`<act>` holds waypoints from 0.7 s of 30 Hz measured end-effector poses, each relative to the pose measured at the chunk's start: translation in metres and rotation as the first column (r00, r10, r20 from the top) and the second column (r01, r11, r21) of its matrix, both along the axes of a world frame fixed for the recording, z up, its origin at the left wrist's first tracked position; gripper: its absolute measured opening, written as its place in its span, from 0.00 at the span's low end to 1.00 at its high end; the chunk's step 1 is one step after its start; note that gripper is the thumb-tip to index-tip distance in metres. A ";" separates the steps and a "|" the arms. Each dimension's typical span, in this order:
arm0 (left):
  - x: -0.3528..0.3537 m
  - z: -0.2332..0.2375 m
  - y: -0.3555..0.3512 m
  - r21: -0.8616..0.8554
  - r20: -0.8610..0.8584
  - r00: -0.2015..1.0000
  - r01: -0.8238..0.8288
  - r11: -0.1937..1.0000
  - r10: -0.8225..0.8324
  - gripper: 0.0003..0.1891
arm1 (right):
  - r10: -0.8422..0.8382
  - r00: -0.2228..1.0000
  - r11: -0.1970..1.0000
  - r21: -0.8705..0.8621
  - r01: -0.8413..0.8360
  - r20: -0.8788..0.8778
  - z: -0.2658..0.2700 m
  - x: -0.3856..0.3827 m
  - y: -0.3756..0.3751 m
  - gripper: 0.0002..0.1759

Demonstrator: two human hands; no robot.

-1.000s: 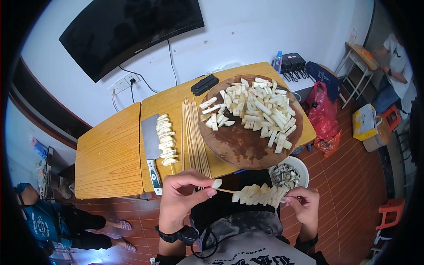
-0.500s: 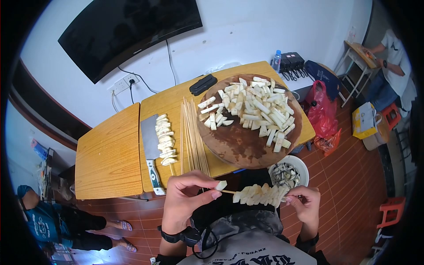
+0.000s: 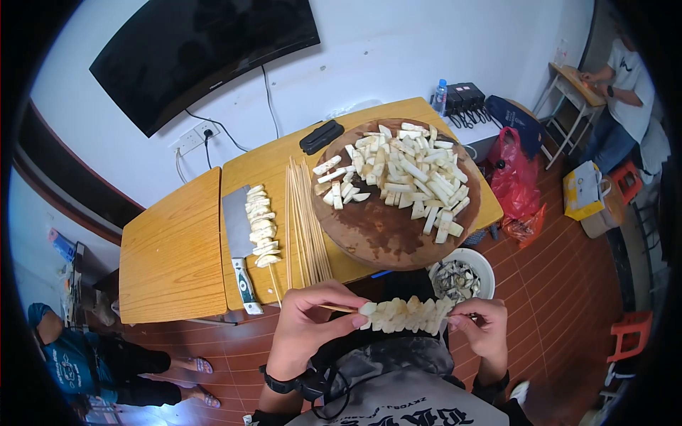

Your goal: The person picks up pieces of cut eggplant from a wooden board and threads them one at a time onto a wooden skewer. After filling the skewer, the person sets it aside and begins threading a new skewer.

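Note:
A bamboo skewer (image 3: 339, 308) packed with pale, peeled vegetable slices (image 3: 406, 314), perhaps eggplant, is held level in front of my body. My left hand (image 3: 307, 328) is closed at its left side, thumb and finger pinching a pale piece (image 3: 367, 309) against the row. At the other end my right hand (image 3: 481, 328) pinches the skewer's end beside the last slice; the tip is hidden by the fingers. Beyond my hands, a round wooden chopping board (image 3: 387, 245) carries a heap of cut pale strips (image 3: 419, 170).
Left of the board lie loose bamboo skewers (image 3: 307, 227), a finished skewer of slices (image 3: 261, 224) and a cleaver (image 3: 238, 224). A white bucket (image 3: 486, 273) of dark peelings stands below the board. A black case (image 3: 322, 137) lies behind. Other people are at left and far right.
The piece in my left hand has moved right along the skewer and now meets the row of slices. Both hands have shifted slightly.

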State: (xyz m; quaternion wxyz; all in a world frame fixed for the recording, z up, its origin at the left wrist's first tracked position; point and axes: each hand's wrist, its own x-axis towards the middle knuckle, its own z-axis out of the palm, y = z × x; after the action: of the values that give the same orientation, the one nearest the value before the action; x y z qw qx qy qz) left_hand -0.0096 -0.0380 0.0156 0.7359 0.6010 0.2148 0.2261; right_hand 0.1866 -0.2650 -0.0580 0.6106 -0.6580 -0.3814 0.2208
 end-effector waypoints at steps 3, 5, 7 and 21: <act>-0.004 -0.003 0.003 -0.041 0.061 0.998 0.032 0.999 -0.030 0.15 | 0.000 1.000 1.000 0.000 0.000 0.000 0.001 0.001 0.001 0.03; -0.006 -0.005 0.003 -0.050 0.086 0.995 0.045 0.998 -0.040 0.16 | -0.013 1.000 1.000 0.005 0.013 -0.015 -0.001 0.000 0.001 0.02; -0.006 -0.005 0.002 -0.026 0.086 0.996 0.034 0.999 -0.032 0.17 | -0.018 1.000 1.000 0.009 0.018 -0.025 -0.003 -0.001 0.002 0.02; -0.007 -0.011 0.001 0.162 0.105 0.994 0.012 0.987 -0.030 0.17 | 0.010 0.998 1.000 -0.002 -0.010 -0.064 -0.003 -0.001 0.000 0.02</act>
State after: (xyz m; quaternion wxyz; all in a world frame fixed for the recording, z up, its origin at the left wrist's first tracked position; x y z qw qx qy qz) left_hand -0.0170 -0.0367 0.0047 0.6978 0.6477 0.1495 0.2669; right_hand 0.1858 -0.2650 -0.0613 0.6206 -0.6495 -0.3645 0.2452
